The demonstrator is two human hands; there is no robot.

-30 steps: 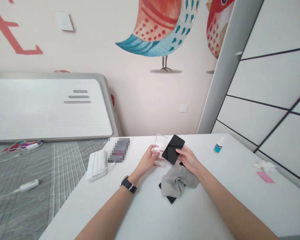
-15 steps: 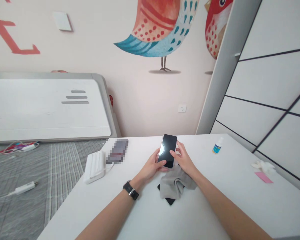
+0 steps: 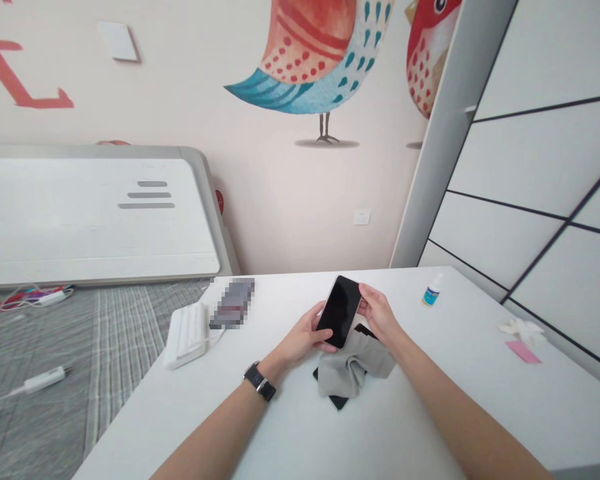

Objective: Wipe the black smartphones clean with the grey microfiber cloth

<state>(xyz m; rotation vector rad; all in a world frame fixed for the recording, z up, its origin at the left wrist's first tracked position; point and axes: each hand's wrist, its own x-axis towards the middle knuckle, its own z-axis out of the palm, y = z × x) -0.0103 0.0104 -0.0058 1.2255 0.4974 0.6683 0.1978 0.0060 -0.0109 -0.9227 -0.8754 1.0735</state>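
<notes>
A smartphone [image 3: 340, 310] with a dark screen is held tilted above the white table, its screen facing me. My left hand [image 3: 305, 333] grips its lower left side, thumb over the lower part of the screen and fingers behind. At the upper right edge, my right hand [image 3: 379, 312] pinches the phone between thumb and fingers. Beneath the hands lies a crumpled grey cloth [image 3: 350, 369], spread over a flat black object [image 3: 339, 402] whose corners stick out. What that black object is cannot be made out.
On the table [image 3: 290, 427], a white power-strip-like block [image 3: 186, 335] and a blurred-out dark item [image 3: 233, 303] lie left. A small spray bottle [image 3: 431, 293] stands right, with a pink slip [image 3: 523, 352] and white crumpled tissue [image 3: 520, 329] farther right. A bed [image 3: 130, 347] adjoins the left side.
The phone has turned clockwise and come slightly lower. My right thumb has left the screen, and that hand now holds the upper right edge. More of the black object shows beyond the cloth.
</notes>
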